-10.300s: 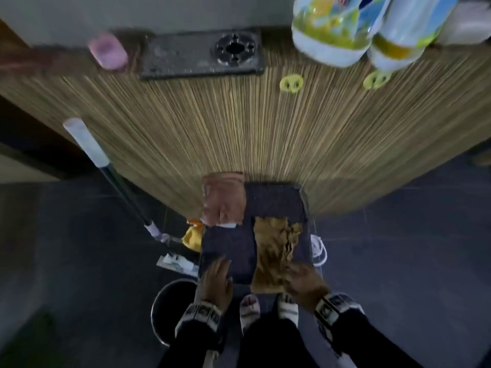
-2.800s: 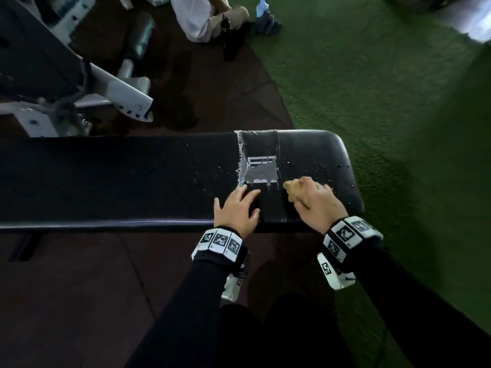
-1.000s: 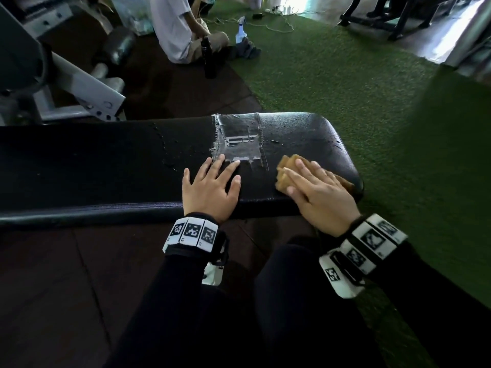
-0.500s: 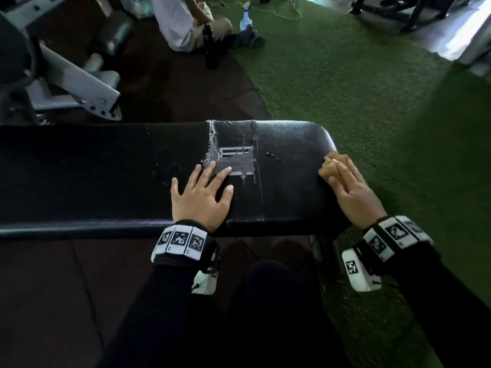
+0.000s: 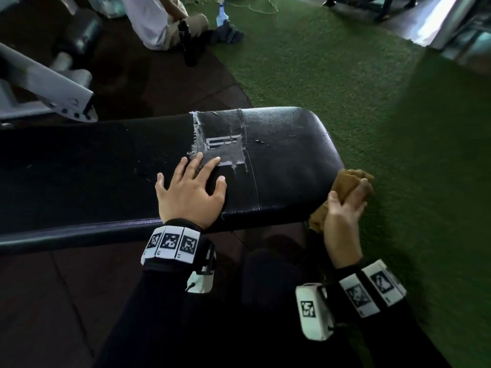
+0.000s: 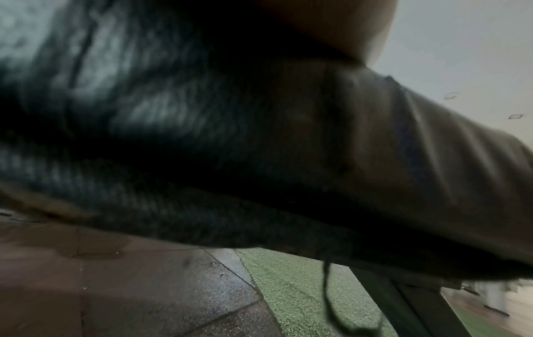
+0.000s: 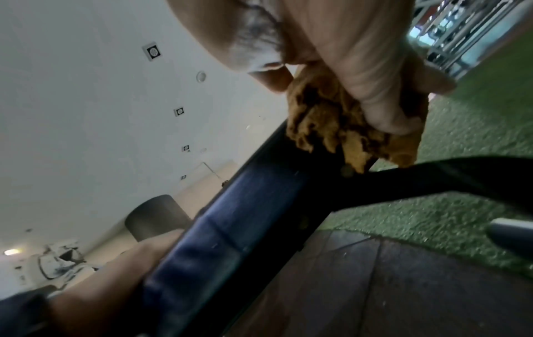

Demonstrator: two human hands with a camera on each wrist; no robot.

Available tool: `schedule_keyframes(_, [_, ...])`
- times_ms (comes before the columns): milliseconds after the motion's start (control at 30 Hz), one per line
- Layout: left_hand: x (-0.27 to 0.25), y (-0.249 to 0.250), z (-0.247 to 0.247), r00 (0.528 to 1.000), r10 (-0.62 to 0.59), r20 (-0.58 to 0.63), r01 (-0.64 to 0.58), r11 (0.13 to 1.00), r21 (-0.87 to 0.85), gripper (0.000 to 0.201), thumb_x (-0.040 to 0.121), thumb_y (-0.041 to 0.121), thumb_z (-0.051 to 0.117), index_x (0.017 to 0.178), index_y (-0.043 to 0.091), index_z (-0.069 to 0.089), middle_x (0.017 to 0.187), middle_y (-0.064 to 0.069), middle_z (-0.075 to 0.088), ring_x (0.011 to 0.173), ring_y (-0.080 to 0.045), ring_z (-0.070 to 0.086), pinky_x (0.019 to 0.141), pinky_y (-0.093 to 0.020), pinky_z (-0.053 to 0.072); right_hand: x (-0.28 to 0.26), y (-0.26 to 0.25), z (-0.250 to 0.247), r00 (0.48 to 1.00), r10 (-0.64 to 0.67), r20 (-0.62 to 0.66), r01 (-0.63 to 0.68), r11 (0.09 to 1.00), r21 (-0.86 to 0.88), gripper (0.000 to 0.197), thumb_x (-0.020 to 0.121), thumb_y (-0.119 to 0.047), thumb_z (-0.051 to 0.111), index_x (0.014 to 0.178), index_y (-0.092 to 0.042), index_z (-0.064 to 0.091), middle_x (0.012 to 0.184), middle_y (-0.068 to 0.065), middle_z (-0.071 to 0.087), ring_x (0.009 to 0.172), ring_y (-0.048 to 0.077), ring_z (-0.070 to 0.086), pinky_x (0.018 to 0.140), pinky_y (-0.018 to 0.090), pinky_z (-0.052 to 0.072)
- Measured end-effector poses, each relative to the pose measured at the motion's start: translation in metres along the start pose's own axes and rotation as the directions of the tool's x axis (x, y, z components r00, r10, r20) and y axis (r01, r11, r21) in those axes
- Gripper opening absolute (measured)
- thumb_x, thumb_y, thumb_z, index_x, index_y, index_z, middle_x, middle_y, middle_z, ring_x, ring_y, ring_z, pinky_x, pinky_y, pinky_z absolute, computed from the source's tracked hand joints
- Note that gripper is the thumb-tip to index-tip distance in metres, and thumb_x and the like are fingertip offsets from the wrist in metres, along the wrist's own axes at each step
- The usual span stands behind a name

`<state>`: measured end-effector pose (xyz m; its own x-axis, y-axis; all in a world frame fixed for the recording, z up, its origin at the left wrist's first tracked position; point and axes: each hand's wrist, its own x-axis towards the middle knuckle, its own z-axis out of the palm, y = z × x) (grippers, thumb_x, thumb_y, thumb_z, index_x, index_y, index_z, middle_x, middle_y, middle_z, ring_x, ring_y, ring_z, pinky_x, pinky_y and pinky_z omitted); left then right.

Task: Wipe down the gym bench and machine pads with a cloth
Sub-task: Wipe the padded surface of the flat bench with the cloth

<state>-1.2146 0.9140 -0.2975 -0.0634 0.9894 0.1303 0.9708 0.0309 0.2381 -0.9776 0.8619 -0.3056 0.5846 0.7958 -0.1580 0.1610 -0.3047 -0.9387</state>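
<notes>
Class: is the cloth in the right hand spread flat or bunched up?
Bunched up. The cloth shows crumpled folds, gripped by the right hand against the bench end.

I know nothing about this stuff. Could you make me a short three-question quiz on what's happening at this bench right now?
1. True or false: the left hand lies flat on the bench.
2. What does the right hand grip?
3. Where is the cloth? A) middle of the pad B) at the bench's rounded end C) on the green turf

Key: 1 true; 2 the brown cloth; 3 B.
</notes>
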Motion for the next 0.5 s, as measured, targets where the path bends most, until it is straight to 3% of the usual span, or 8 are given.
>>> schedule_keyframes(100, [0.0, 0.0, 0.0, 1.0, 0.001, 0.003, -0.001, 1.0, 0.004, 0.057, 0.084, 0.064, 0.012, 0.14, 0.056, 0.02, 0.155, 0.021, 0.016, 0.145, -0.005, 0.006, 0.115, -0.049, 0.001, -0.036, -0.007, 0.024, 0.99, -0.117, 0.077, 0.126, 0.983, -0.13, 0.063, 0.101, -0.025, 0.032, 0.149, -0.007, -0.005, 0.153, 0.027, -0.015, 0.144, 0.036, -0.009, 0.118, 0.042, -0.004])
schedule_keyframes(167, [0.0, -0.001, 0.0, 1.0, 0.003, 0.007, -0.003, 1.0, -0.001, 0.056, 0.084, 0.064, 0.013, 0.139, 0.056, 0.021, 0.155, 0.021, 0.016, 0.145, -0.005, 0.006, 0.115, -0.049, 0.001, -0.063, -0.003, 0.045, 0.982, -0.17, 0.082, 0.183, 0.959, -0.214, 0.054, 0.101, -0.019, 0.026, 0.147, 0.004, 0.01, 0.148, 0.039, -0.008, 0.139, 0.052, -0.002, 0.114, 0.055, 0.002])
schedule_keyframes(200, [-0.001, -0.001, 0.0, 1.0, 0.003, 0.006, -0.003, 1.0, -0.004, 0.056, 0.084, 0.063, 0.013, 0.139, 0.056, 0.021, 0.156, 0.021, 0.016, 0.145, -0.005, 0.006, 0.115, -0.049, 0.001, -0.074, -0.003, 0.054, 0.98, -0.175, 0.091, 0.192, 0.953, -0.233, 0.054, 0.1, -0.019, 0.027, 0.148, -0.001, 0.011, 0.146, 0.042, -0.012, 0.136, 0.056, 0.0, 0.115, 0.049, 0.003])
schedule_keyframes(267, [-0.001, -0.001, 0.0, 1.0, 0.012, -0.002, -0.012, 1.0, -0.009, 0.057, 0.083, 0.063, 0.012, 0.139, 0.055, 0.021, 0.156, 0.02, 0.017, 0.145, -0.006, 0.007, 0.115, -0.05, 0.001, -0.086, -0.012, 0.065, 0.982, -0.08, 0.172, 0.106, 0.983, -0.148, 0.068, 0.1, -0.031, 0.033, 0.148, -0.024, -0.015, 0.144, 0.032, -0.032, 0.14, 0.043, -0.007, 0.106, 0.026, 0.008])
schedule_keyframes(333, [0.0, -0.001, -0.001, 1.0, 0.014, 0.006, -0.014, 1.0, -0.014, 0.058, 0.083, 0.063, 0.012, 0.139, 0.055, 0.021, 0.156, 0.02, 0.017, 0.145, -0.006, 0.006, 0.115, -0.05, 0.0, -0.08, -0.015, 0.066, 0.987, 0.015, 0.159, 0.002, 0.994, -0.106, 0.076, 0.099, -0.036, 0.036, 0.143, -0.03, -0.026, 0.144, 0.026, -0.037, 0.142, 0.039, -0.009, 0.111, 0.034, 0.008])
schedule_keyframes(433, [0.0, -0.002, -0.001, 1.0, 0.018, 0.012, -0.017, 1.0, -0.011, 0.058, 0.083, 0.063, 0.011, 0.14, 0.055, 0.021, 0.156, 0.019, 0.017, 0.145, -0.007, 0.006, 0.114, -0.05, 0.0, -0.056, -0.014, 0.046, 0.994, -0.082, 0.076, 0.094, 0.98, -0.178, 0.07, 0.101, -0.029, 0.033, 0.147, -0.011, -0.017, 0.151, 0.026, -0.022, 0.142, 0.04, -0.012, 0.117, 0.045, -0.002])
schedule_keyframes(500, [0.0, -0.002, 0.0, 1.0, 0.021, 0.007, -0.021, 1.0, -0.007, 0.06, 0.082, 0.063, 0.01, 0.14, 0.054, 0.021, 0.156, 0.018, 0.017, 0.145, -0.007, 0.006, 0.114, -0.051, 0.001, -0.041, -0.02, 0.033, 0.998, -0.06, 0.027, 0.064, 0.983, -0.174, 0.068, 0.101, -0.028, 0.033, 0.148, -0.01, -0.013, 0.15, 0.029, -0.02, 0.143, 0.041, -0.007, 0.117, 0.044, 0.002])
